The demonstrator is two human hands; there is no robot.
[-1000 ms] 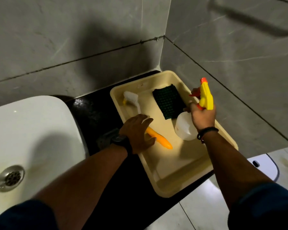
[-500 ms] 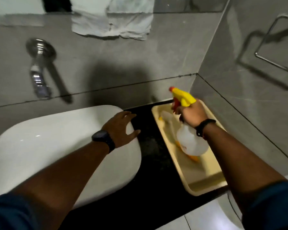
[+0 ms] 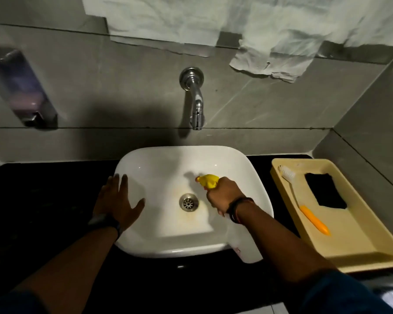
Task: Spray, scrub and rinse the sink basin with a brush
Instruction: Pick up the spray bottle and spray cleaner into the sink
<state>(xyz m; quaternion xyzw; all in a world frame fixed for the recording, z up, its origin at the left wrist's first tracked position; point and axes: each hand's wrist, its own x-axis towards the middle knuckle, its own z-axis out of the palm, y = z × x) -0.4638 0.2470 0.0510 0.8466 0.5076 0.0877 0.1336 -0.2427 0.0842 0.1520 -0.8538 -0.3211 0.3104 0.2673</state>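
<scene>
— How does the sink basin (image 3: 168,225) look?
— White, rounded-square, yellowish stains around the metal drain (image 3: 188,201).
— The hands?
— Left hand (image 3: 116,203) flat on the rim, fingers spread. Right hand (image 3: 224,193) gripping the spray bottle (image 3: 208,181) — yellow head over the bowl.
— The brush (image 3: 304,203)?
— White bristles, orange handle — in the beige tray (image 3: 359,243), right.

text: none legible | spray bottle (image 3: 247,252): small red mark, unreadable
</scene>
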